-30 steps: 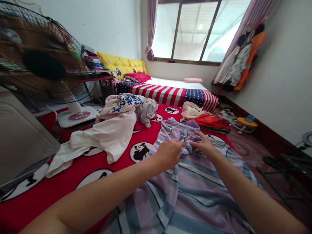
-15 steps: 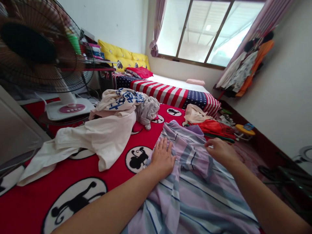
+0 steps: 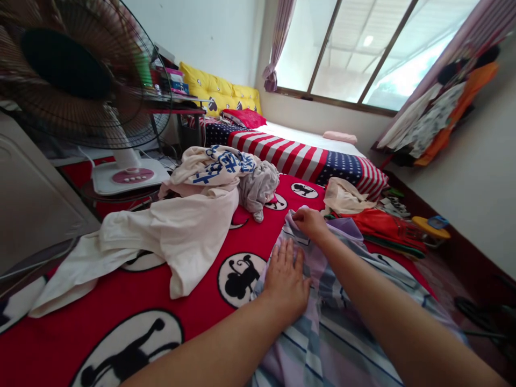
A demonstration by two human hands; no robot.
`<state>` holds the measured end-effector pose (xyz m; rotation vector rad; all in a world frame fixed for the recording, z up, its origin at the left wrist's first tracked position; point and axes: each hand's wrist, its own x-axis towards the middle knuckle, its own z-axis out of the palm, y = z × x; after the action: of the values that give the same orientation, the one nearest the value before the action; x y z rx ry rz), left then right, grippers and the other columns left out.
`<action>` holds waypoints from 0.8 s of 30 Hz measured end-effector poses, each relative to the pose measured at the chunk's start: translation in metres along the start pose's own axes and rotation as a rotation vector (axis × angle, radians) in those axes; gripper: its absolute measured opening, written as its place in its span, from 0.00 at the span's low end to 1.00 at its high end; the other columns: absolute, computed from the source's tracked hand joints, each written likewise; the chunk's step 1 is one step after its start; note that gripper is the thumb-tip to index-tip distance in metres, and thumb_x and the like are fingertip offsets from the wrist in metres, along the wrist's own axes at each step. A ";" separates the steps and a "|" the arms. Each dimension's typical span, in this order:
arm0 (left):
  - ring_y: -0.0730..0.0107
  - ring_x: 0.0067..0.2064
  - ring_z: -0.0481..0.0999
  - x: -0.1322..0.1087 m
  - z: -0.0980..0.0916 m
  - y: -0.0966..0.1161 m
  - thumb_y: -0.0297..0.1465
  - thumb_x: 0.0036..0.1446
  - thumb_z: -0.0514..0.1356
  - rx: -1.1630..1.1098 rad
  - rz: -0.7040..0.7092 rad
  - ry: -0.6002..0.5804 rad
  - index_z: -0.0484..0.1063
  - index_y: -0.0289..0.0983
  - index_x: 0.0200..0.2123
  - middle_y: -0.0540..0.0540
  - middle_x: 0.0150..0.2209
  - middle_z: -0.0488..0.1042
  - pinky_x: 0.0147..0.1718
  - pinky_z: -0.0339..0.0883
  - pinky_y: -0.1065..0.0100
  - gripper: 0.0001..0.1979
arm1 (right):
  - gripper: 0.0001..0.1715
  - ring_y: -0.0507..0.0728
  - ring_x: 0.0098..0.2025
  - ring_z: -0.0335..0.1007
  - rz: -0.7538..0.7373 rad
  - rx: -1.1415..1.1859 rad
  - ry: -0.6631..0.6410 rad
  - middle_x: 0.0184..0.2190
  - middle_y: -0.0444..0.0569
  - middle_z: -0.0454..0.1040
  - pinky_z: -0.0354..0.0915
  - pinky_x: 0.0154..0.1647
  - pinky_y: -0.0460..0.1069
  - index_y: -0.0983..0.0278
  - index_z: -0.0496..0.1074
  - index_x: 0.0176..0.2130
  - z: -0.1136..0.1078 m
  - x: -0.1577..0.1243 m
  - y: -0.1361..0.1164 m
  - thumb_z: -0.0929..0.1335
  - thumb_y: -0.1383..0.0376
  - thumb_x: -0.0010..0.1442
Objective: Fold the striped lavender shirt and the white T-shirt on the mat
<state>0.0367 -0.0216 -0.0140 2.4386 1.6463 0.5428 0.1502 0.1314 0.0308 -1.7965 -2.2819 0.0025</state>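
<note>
A lilac and blue striped garment (image 3: 346, 328) lies spread on the red mat (image 3: 121, 306) in front of me. My left hand (image 3: 285, 279) rests flat on its left part with the fingers stretched out. Farther away, my right hand (image 3: 308, 221) is closed in a pinch on the garment's far edge, near its top corner.
A heap of cream and white clothes (image 3: 189, 215) lies to the left on the mat. A standing fan (image 3: 76, 80) runs at the far left. Folded red and beige clothes (image 3: 374, 215) sit to the right. A flag-patterned mattress (image 3: 306, 156) lies behind, under the window.
My right hand has reached from the right side across to the garment's far edge and pinched it. My left hand stays flat on the cloth.
</note>
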 end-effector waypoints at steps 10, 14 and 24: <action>0.45 0.69 0.37 0.000 -0.005 0.004 0.44 0.61 0.52 -0.019 -0.059 0.003 0.55 0.31 0.65 0.32 0.68 0.44 0.65 0.41 0.46 0.34 | 0.14 0.61 0.42 0.74 0.102 -0.127 0.025 0.41 0.54 0.77 0.61 0.36 0.48 0.61 0.77 0.39 0.005 -0.008 -0.006 0.63 0.64 0.59; 0.42 0.69 0.37 0.000 -0.006 0.004 0.44 0.61 0.53 -0.040 -0.069 0.003 0.55 0.32 0.65 0.32 0.69 0.43 0.64 0.42 0.45 0.34 | 0.14 0.60 0.41 0.74 0.117 -0.163 0.025 0.41 0.54 0.77 0.61 0.36 0.48 0.62 0.77 0.39 0.006 -0.008 -0.006 0.63 0.64 0.59; 0.40 0.69 0.36 -0.001 -0.005 0.004 0.43 0.60 0.53 -0.060 -0.083 0.007 0.54 0.32 0.66 0.31 0.69 0.42 0.64 0.42 0.45 0.35 | 0.16 0.62 0.39 0.73 0.306 -0.106 0.128 0.35 0.52 0.79 0.56 0.29 0.49 0.60 0.78 0.36 -0.024 -0.004 0.034 0.64 0.57 0.53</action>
<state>0.0378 -0.0248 -0.0087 2.3175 1.6996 0.5806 0.1881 0.1324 0.0481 -2.1170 -1.9348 -0.1780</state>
